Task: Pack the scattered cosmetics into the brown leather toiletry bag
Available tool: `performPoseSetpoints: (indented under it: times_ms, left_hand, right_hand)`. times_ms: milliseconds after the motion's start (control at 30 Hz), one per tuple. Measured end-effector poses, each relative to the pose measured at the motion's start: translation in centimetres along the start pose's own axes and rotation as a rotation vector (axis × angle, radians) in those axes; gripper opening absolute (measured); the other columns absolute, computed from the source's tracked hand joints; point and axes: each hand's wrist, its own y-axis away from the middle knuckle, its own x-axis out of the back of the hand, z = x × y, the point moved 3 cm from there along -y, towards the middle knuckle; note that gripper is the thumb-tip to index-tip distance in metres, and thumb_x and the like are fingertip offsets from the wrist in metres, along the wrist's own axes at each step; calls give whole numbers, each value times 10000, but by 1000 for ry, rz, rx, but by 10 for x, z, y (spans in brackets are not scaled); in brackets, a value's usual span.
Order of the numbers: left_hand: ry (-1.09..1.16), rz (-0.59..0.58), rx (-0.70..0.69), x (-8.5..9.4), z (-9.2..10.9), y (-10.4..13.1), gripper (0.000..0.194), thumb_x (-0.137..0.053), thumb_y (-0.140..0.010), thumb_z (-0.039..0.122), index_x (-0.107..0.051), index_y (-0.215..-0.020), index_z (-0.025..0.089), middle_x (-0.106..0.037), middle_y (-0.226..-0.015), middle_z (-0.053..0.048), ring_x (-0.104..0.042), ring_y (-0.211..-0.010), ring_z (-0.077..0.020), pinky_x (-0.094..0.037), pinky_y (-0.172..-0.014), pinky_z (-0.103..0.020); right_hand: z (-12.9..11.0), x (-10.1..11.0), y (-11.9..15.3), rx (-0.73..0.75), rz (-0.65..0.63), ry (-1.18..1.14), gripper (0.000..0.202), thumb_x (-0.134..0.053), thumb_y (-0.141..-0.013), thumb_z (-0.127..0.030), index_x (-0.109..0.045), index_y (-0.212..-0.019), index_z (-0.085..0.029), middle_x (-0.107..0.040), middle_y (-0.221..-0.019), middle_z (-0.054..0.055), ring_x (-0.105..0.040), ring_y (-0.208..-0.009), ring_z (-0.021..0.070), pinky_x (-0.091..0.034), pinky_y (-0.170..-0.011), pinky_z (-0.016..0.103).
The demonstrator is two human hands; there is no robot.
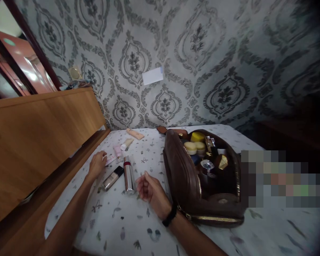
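My left hand (97,164) rests on the patterned sheet, its fingers loosely bent at the end of a pale pink-and-white tube (111,159). Past it lie a pink tube (118,153), a cream tube with a white cap (127,144) and a peach tube (134,133). Between my hands are a foundation bottle with a black cap (112,178) and a silver cylinder with a red band (129,177). My right hand (152,191), wearing a black wristband, is half curled beside the silver cylinder, with nothing visible in it.
A brown makeup bag (181,177) stands unzipped on the right, holding yellow-lidded jars (194,147) and several other cosmetics. A wooden board (48,124) borders the sheet on the left. The patterned wall (162,42) rises behind.
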Motion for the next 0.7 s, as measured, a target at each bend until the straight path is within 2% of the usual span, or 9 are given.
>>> performPoseSetpoints:
  times_ms: [133,233,367,467,600,700]
  left_hand:
    - [32,-13,59,-10,-16,18,264,-409,-933,353,-595,-1033,194,-667,-1101,-102,-601,-1050,-257,-458,-885,-361]
    - [60,-30,95,-18,-23,23,306,-445,-923,403,-580,-1099,193,-663,-1143,-102,-599,-1081,-254,-456,-903,-351]
    - [71,-63,124,-21,-34,22,392,-580,-840,369,-541,-1192,202,-634,-1238,-103,-574,-1143,-256,-445,-928,-347]
    - [70,-85,131,-18,-43,21,456,-626,-802,366,-530,-1211,189,-642,-1195,-105,-591,-1084,-247,-453,-887,-337]
    - [63,-107,124,-12,-50,25,302,-598,-817,387,-588,-1055,202,-672,-983,-59,-615,-918,-218,-445,-762,-304]
    - [54,-107,113,-8,-49,28,246,-557,-851,410,-594,-978,203,-673,-958,-55,-608,-894,-210,-422,-740,-293]
  right_hand:
    - [0,0,0,-3,-4,-2,598,-696,-669,-730,-647,-757,-140,-601,-573,-10,-477,-430,77,-255,-433,226]
    - [-1,1,0,-17,1,-8,552,-705,-696,-694,-651,-754,-147,-604,-585,-10,-475,-442,76,-269,-449,225]
    - [-1,2,0,-28,11,-11,514,-718,-703,-662,-663,-749,-153,-602,-595,-7,-472,-463,77,-285,-465,226]
    - [-1,2,0,-29,0,-13,509,-742,-675,-658,-670,-748,-159,-596,-598,-7,-478,-481,82,-299,-472,227]
    - [-1,2,0,-27,-4,2,483,-708,-728,-645,-674,-762,-165,-585,-614,-2,-475,-498,90,-310,-477,235]
    - [-2,3,0,-30,2,16,459,-694,-752,-629,-671,-765,-171,-581,-621,1,-463,-501,95,-307,-475,243]
